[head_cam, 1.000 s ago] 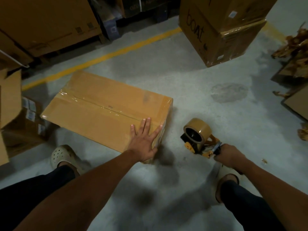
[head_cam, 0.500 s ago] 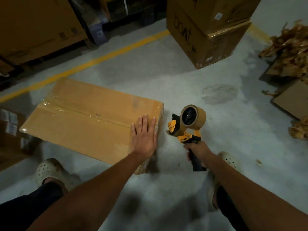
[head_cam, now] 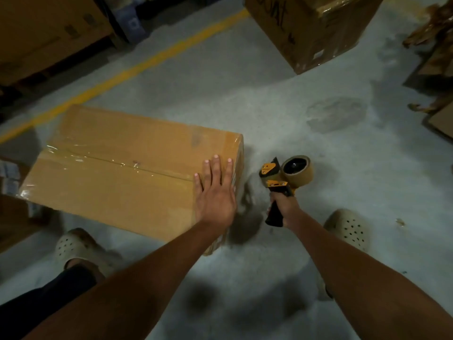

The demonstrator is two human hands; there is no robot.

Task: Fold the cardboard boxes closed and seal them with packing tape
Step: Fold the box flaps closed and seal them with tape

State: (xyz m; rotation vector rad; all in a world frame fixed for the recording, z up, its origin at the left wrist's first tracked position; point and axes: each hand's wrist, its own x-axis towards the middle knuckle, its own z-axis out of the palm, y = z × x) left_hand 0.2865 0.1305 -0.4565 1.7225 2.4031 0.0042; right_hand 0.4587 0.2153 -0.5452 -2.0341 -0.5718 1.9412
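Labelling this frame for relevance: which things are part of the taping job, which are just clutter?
In the job:
- closed brown cardboard box with clear tape on its seam, left hand flat on it
- yellow-and-black tape dispenser with brown roll, in right hand

Lying about:
- large taped carton
- torn cardboard scraps
- yellow floor line

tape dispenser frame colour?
Orange-yellow with a black handle; the tape dispenser shows clearly in the head view, gripped by the right hand.

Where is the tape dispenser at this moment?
In the head view, the tape dispenser is held in the right hand above the floor, just right of the cardboard box the left hand presses.
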